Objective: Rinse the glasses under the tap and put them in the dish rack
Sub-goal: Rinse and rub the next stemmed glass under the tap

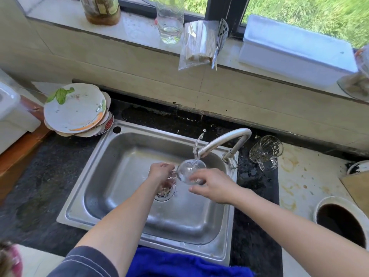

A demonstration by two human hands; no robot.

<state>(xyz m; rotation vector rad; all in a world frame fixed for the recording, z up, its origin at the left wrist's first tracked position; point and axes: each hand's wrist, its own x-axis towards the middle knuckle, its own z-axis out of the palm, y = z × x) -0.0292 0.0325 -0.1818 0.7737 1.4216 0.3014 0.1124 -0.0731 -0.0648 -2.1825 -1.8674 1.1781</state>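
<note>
A clear glass mug (189, 170) is held over the steel sink (127, 148), under the tap (223, 141), with water running into it and splashing up. My left hand (160, 172) grips its handle on the left side. My right hand (212, 184) curls its fingers round the mug's lower body from the right. A second glass mug (265, 151) lies tilted on the dark counter to the right of the tap. No dish rack is in view.
A stack of dirty plates (76, 109) sits at the sink's back left corner. A blue cloth (179, 262) hangs over the sink's front edge. The windowsill holds a plastic bottle (169, 19), a bag of sticks (197, 43) and a white box (295, 48). A round hole (341, 222) opens in the counter at right.
</note>
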